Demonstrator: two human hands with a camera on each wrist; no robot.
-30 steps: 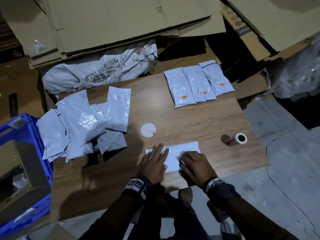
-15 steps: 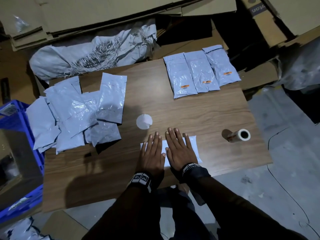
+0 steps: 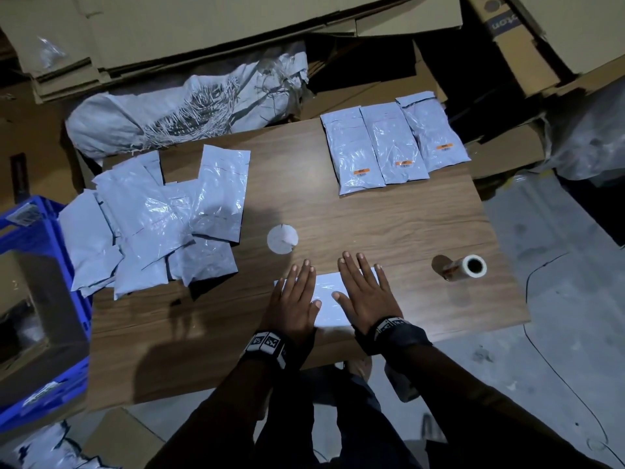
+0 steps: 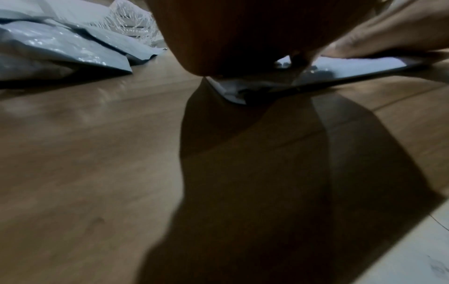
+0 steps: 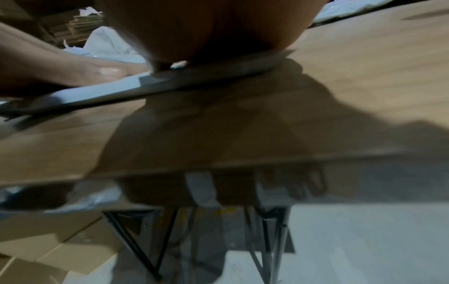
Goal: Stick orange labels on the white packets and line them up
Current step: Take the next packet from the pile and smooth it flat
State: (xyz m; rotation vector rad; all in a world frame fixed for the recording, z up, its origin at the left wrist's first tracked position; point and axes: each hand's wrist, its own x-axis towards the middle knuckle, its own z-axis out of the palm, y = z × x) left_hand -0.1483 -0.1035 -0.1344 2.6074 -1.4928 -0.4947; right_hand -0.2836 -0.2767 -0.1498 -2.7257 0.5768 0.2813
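Note:
A white packet lies flat near the front edge of the wooden table. My left hand and right hand both press on it with straight, spread fingers, side by side. In the left wrist view the packet shows under the right hand's fingers. At the back right, three packets lie in a row, each with a small orange label. A loose pile of unlabelled packets covers the table's left side. The label roll lies to my right.
A round white disc lies just beyond my hands. A blue crate holding a cardboard box stands off the table's left edge. A torn white sack and flattened cardboard boxes are behind the table.
My right hand has uncurled and both hands now lie flat on the packet. From side by side they have slid a little apart across it.

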